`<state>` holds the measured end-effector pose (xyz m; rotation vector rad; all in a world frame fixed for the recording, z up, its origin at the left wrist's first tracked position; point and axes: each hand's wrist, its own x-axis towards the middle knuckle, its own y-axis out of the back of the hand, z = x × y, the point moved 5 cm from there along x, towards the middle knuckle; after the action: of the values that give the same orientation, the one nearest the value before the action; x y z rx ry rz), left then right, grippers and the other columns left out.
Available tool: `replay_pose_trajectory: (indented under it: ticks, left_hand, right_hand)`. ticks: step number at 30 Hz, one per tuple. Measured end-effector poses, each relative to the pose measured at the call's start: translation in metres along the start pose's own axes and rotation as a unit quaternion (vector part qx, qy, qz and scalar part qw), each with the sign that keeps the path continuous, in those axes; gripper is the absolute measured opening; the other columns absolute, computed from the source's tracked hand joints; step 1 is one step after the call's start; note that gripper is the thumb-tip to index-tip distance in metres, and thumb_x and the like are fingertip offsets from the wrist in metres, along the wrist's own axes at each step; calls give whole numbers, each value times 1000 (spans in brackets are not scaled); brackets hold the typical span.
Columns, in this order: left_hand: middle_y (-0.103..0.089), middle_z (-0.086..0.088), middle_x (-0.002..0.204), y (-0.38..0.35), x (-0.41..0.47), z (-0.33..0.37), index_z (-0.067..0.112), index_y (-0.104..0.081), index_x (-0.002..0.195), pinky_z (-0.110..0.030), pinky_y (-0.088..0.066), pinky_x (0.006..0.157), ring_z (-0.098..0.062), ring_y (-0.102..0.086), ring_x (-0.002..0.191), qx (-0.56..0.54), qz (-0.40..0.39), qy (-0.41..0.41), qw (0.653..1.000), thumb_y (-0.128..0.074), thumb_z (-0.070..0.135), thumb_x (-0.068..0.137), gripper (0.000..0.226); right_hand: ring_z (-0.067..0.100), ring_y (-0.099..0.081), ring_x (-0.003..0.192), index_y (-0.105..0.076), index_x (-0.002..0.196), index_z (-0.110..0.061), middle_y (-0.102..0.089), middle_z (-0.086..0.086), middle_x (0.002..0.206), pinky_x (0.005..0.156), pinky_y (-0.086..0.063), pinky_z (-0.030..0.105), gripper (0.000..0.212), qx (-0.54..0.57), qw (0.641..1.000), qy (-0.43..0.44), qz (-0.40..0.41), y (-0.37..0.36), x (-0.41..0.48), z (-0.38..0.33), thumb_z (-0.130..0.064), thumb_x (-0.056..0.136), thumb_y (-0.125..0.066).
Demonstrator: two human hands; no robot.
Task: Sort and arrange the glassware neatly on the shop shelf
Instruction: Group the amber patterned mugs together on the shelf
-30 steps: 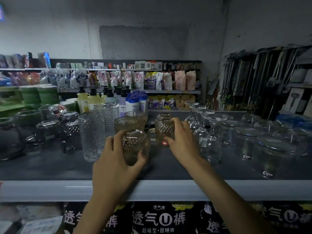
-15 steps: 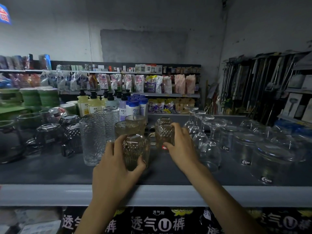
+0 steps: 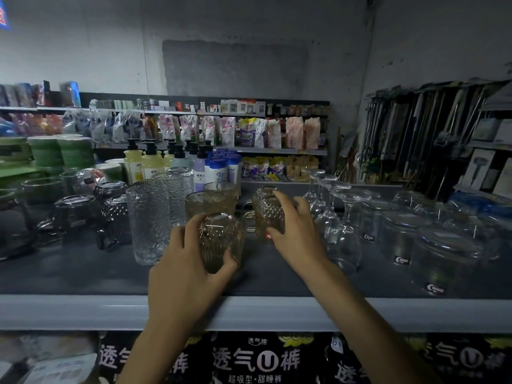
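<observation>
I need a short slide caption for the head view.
Left hand grips the near amber glass, right hand the far amber mug, on the shelf.

Grey shelf (image 3: 83,278) carries upturned glasses (image 3: 440,253), mugs (image 3: 267,212).

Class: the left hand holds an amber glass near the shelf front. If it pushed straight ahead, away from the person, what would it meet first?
Most likely the amber tumbler standing just behind the held glass in the left hand. The gap between the two glasses is hard to judge from this view.
</observation>
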<state>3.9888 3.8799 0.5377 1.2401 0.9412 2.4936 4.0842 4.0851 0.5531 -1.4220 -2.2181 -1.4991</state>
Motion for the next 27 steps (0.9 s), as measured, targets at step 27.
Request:
replay_pose_trajectory:
  ticks: [27]
  left_hand:
    - [-55, -2, 128, -2, -1, 1, 32, -39, 145, -35, -46, 62, -31, -67, 93, 3, 3, -7, 1000, -56, 66, 81, 75]
  right_hand:
    - [30, -52, 123, -41, 149, -29, -42, 9, 137, 102, -45, 38, 72, 6, 1000, -2, -22, -1, -1, 1, -9, 89, -75]
